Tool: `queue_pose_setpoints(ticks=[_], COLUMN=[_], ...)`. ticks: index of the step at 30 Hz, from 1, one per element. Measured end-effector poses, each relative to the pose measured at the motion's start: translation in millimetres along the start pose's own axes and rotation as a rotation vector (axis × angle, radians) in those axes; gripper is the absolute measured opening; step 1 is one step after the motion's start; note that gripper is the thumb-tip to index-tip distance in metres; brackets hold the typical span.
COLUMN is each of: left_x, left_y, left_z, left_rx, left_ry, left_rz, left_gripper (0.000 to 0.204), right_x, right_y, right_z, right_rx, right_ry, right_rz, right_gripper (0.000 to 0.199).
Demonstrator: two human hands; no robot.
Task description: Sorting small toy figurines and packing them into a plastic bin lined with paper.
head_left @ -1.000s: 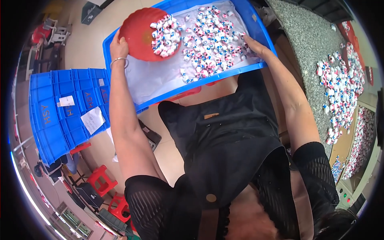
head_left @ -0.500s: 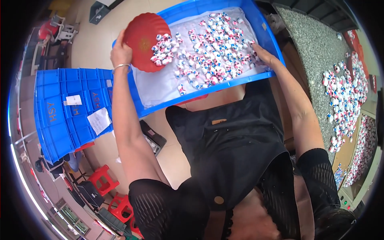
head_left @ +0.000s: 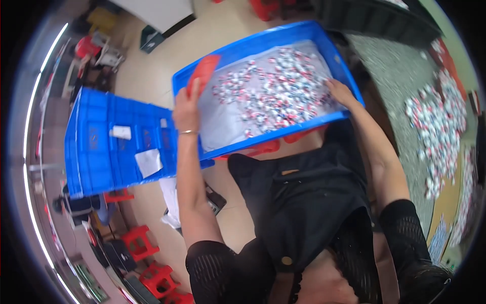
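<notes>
My left hand (head_left: 186, 112) grips a red scallop-edged plate (head_left: 204, 75), now tilted almost on edge over the left end of a blue plastic crate (head_left: 283, 130). No pieces show on the side of the plate that I can see. Many small white pieces (head_left: 291, 86) with red and blue marks lie spread over the crate's pale liner (head_left: 216, 121), thickest toward the middle and right. At the crate's right end my right hand (head_left: 341, 93) reaches inside the wall, fingers extended beside the pieces; the fingertips are blurred.
Stacked blue crates (head_left: 91, 147) with paper labels stand at left. To the right, a speckled grey counter (head_left: 387, 76) bears a heap of similar pieces (head_left: 438, 126). A dark crate (head_left: 374, 19) sits at its far end. Red stools (head_left: 139, 244) stand lower left.
My left hand has tipped the plate from facing up to nearly on edge; the cluster on it has gone into the crate. The whole view has shifted, with the crate now lower and rightward.
</notes>
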State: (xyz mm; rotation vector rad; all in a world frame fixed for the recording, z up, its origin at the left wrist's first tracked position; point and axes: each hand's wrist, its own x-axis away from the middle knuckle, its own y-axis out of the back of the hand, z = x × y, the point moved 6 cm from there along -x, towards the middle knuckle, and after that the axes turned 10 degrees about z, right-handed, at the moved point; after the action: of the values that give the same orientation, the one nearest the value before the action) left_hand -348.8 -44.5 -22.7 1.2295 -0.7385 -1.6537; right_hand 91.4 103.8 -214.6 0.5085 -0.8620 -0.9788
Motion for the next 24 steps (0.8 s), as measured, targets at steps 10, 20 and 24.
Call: queue_pose_setpoints(ticks=[10,20,24], left_x=[35.0,-35.1,-28.0], left_y=[34.2,83.6,87.2], left_z=[-21.0,-233.5,-222.2], left_rx=[1.92,2.179,2.096], left_ry=[0.559,0.085,0.125], left_rz=[-0.04,0.21,0.668], left_gripper=[0.046,0.04,0.048], right_x=[180.6,384.0,414.1], right_y=[40.8,151.8,150.6], right_z=[101.0,33.1,-47.7], right_rx=[-0.459,-0.322,0.096], right_ry=[0.294,0.087,-0.11], right_rz=[-0.235,-0.899,-0.993], right_gripper=[0.06,0.044,0.047])
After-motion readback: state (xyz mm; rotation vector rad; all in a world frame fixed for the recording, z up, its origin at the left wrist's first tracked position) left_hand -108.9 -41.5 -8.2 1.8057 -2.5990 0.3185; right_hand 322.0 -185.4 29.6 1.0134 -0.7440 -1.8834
